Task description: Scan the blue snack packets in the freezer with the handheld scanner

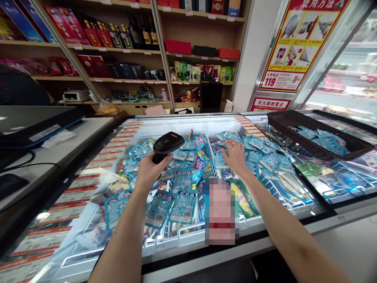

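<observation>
A black handheld barcode scanner is gripped by my left hand, with its head tilted over the chest freezer. Several blue snack packets with barcodes lie spread beneath it. My right hand, wearing a ring, rests over another group of blue packets. Its fingers are stretched out and touch a packet at the inner edge of that group. A blurred-out, phone-shaped object lies at the front edge between my forearms.
A dark basket holding more blue packets stands on the right. Weighing-scale-like equipment sits on the left counter. Stocked shelves line the back, and a red-and-yellow poster hangs on the right.
</observation>
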A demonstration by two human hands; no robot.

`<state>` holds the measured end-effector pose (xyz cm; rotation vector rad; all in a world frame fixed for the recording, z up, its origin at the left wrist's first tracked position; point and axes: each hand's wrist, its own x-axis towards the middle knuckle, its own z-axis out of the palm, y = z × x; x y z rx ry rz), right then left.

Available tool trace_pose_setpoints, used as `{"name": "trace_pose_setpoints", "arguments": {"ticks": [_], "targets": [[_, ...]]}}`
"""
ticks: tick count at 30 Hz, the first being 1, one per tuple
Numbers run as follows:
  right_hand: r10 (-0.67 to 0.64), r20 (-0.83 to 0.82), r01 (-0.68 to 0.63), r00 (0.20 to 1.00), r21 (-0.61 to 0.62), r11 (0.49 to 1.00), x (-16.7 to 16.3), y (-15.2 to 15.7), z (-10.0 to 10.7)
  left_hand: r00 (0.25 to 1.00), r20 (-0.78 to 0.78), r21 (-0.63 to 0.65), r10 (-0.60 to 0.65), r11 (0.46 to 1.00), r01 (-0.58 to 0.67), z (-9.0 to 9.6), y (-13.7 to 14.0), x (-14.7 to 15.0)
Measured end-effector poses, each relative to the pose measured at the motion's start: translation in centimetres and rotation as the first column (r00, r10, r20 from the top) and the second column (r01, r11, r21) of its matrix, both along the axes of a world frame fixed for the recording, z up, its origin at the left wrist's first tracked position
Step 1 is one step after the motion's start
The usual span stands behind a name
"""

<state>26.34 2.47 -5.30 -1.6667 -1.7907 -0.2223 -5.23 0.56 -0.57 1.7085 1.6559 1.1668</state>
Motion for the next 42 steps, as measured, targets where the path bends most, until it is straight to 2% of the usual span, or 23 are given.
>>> {"name": "trace_pose_setpoints", "arguments": {"ticks": [3, 6, 8, 12, 17, 20, 23, 28, 31, 33, 35, 38, 40, 42], "targets": [[0.216, -0.04, -0.219, 0.976, -0.104, 0.97, -1.9, 1.4, 0.5, 1.0, -0.006, 0.006, 0.0, 1.0, 0.0, -0.1, 0.0, -0.1], [0.401, -0.072, -0.408, 0.913, -0.174, 0.896, -3.9, 2.9, 1.1, 1.0, -0.012, 0.02, 0.02, 1.0, -0.02, 0.0, -0.2, -0.1], [0.469, -0.069, -0.473, 0.88, -0.201, 0.858, -5.2, 3.9, 1.3, 1.0, -0.008, 0.026, 0.024, 0.999, -0.024, 0.1, -0.2, -0.1], [0.532, 0.0, -0.515, 0.847, -0.248, 0.821, -7.1, 6.0, 0.9, 1.0, 0.016, 0.008, 0.01, 1.0, -0.01, 0.1, -0.2, -0.3], [0.521, 0.169, -0.465, 0.837, -0.283, 0.839, -8.0, 7.2, 0.0, 0.999, 0.037, 0.001, -0.003, 1.0, 0.003, -0.4, 0.1, -0.6], [0.49, 0.246, -0.436, 0.836, -0.243, 0.867, -7.5, 6.7, 0.0, 1.0, 0.028, -0.003, -0.007, 1.0, 0.007, -0.5, 0.2, -0.6], [0.411, 0.258, -0.364, 0.874, -0.211, 0.907, -6.6, 5.6, 0.0, 0.999, 0.037, -0.011, -0.02, 1.0, 0.02, -0.3, 0.1, -0.4], [0.301, 0.13, -0.26, 0.945, -0.264, 0.929, -5.0, 4.4, -0.2, 0.999, -0.002, -0.036, -0.039, 0.999, 0.039, 0.2, -0.3, 0.2], [0.279, -0.021, -0.278, 0.96, -0.195, 0.941, -4.4, 4.2, -0.1, 0.998, -0.029, -0.063, -0.058, 0.996, 0.056, 0.4, -0.6, 0.6], [0.26, -0.198, -0.292, 0.945, -0.153, 0.944, -4.2, 4.1, 0.0, 0.998, -0.028, -0.078, -0.062, 0.995, 0.06, 0.5, -0.7, 0.7], [0.212, -0.457, -0.315, 0.864, -0.16, 0.935, -4.0, 4.0, -0.2, 0.997, -0.021, -0.088, -0.068, 0.994, 0.066, 0.5, -0.8, 0.7], [0.136, -0.783, -0.368, 0.606, -0.124, 0.921, -3.9, 3.8, -0.9, 0.996, -0.015, -0.097, -0.086, 0.992, 0.084, 0.5, -0.8, 0.7], [0.148, -0.875, -0.363, 0.461, -0.034, 0.931, -3.7, 3.6, -1.4, 0.994, -0.005, -0.107, -0.106, 0.989, 0.105, 0.5, -0.8, 0.7], [0.199, -0.906, -0.33, 0.373, 0.071, 0.941, -3.6, 3.3, -1.7, 0.99, 0.011, -0.123, -0.138, 0.983, 0.138, 0.4, -0.8, 0.8]]}}
